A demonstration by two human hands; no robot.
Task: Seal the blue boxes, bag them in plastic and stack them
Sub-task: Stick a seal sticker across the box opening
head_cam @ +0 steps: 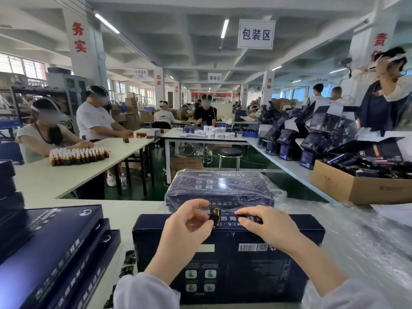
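Looking down at a big dark blue box (256,275), lying flat on the white bench (133,208), right in front. Pinching a small black and gold sticker (215,216) with the thumb and first finger of the left hand (187,228), just at the far top edge of that box. Pressing down on the same edge with the right hand (267,228), fingers nearly straight, holding nothing, fingertips just beside the sticker.

Just behind the box: a wrapped stack (220,188) of the same blue boxes, inside shiny, crinkly clear plastic. Cannot tell if touching the front box or only very near. On the left, near the box: a leaning pile of flat blue boxes (55,253), not wrapped. Between that pile and the box, on the bench: a strip of small dark stickers (129,262). On the right: a heap of clear plastic (367,241) spread over the bench.

Farther right, an open brown carton (356,188) full of dark packs. Behind it, many open dark boxes (323,126) standing in a jumble. On another bench to the left, rows of little brown bottles (78,155) with white tops, and two people (95,121) sitting by them. In the middle, a round black stool (229,152). Up above, a white hanging sign (256,34) with blue writing. More people at benches far back, too small to tell much.
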